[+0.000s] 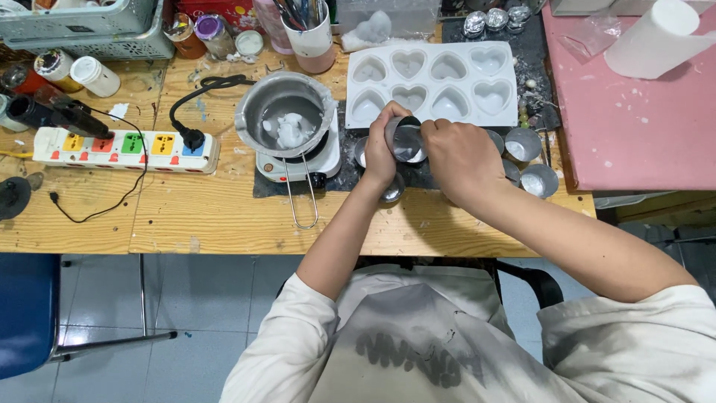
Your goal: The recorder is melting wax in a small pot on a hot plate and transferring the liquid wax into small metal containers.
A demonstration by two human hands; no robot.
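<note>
Wooden counter (224, 216) carries everything here, with a pink board (634, 112) at its right end. A white silicone mould (432, 82) with heart-shaped hollows lies beyond the hands, beside a steel melting pot (287, 112) of white wax lumps sitting on a small hotplate (298, 164). A multicoloured power strip (127, 148) lies left. Both hands meet over the dark mat: the left hand (380, 149) grasps a small metal cup (405, 139) tilted on its side, the right hand (462, 160) is clenched against its rim. More such cups (526, 145) stand just right.
</note>
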